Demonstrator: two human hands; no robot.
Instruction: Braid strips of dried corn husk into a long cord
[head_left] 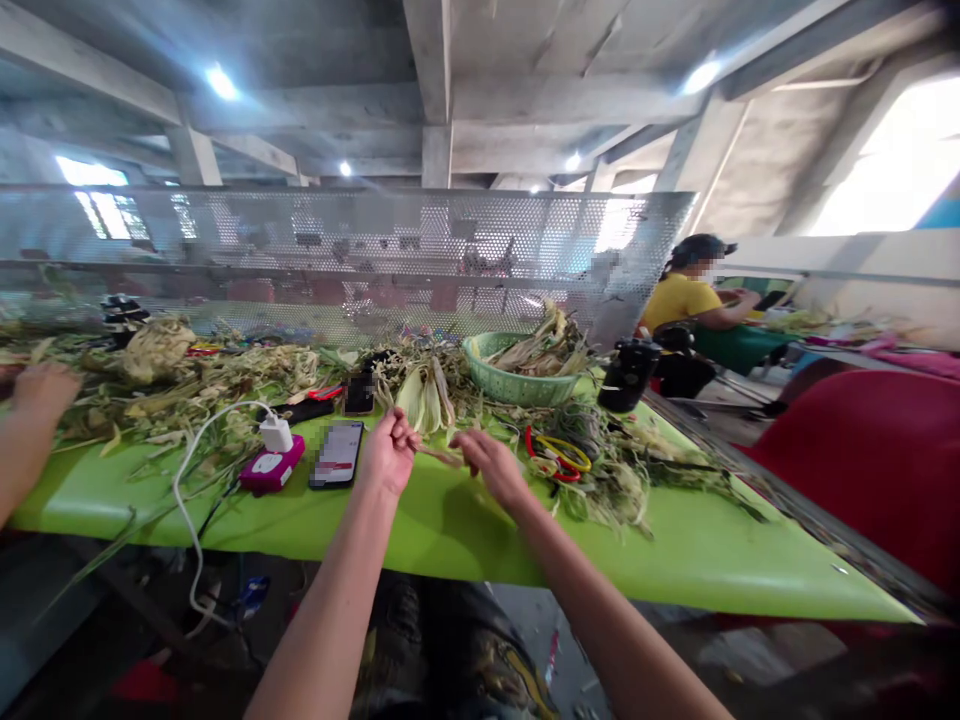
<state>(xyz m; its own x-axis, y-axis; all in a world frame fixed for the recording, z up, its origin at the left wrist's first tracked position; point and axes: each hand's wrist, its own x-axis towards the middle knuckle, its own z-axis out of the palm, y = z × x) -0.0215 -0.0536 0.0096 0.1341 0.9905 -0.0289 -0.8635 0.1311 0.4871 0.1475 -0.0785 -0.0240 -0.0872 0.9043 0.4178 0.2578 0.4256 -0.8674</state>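
My left hand (pixel 391 450) is closed in a pinch above the green table (pixel 457 525). A thin, pale brown strip of corn husk (pixel 440 456) stretches from its fingers to my right hand (pixel 491 465), whose bent fingers grip the other end. Just beyond my hands, a fanned bunch of dried corn husks (pixel 422 398) lies on the table. To the left of my left hand is a phone (pixel 337 455) with its screen lit. Scissors (pixel 559 455) with red and yellow handles lie to the right of my right hand.
A green basket (pixel 517 385) of husks and a black bottle (pixel 630 375) stand behind. A purple power adapter (pixel 272 465) with a white cable sits left. Another person's hand (pixel 45 395) is at far left. A person in yellow (pixel 682 295) sits beyond a red chair (pixel 862 460).
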